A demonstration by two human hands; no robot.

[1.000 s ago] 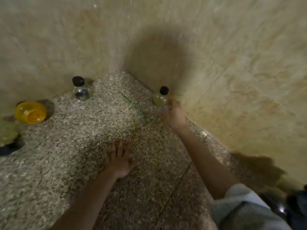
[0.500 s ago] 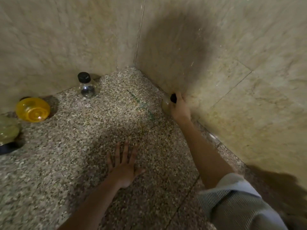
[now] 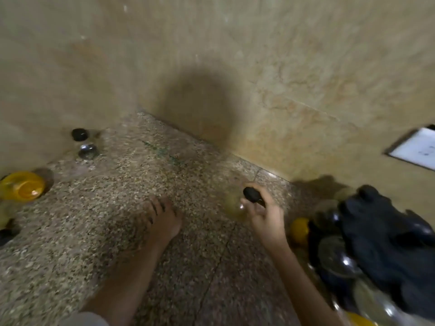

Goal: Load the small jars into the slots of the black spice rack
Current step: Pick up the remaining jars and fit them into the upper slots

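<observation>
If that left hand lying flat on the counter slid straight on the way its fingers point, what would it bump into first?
Likely nothing but the beige marble wall: the left hand points over bare speckled stone counter; the clear black-capped jar sits off to its left.

Motion blur smears the jar (image 3: 233,204) in the right hand (image 3: 267,218); its glass body barely reads. The black spice rack (image 3: 386,238) is blurred, slots indistinct, cut by the right edge.

Dim warm light; motion blur throughout; a round shadow on the wall (image 3: 200,102); wide-angle bending at edges.
</observation>
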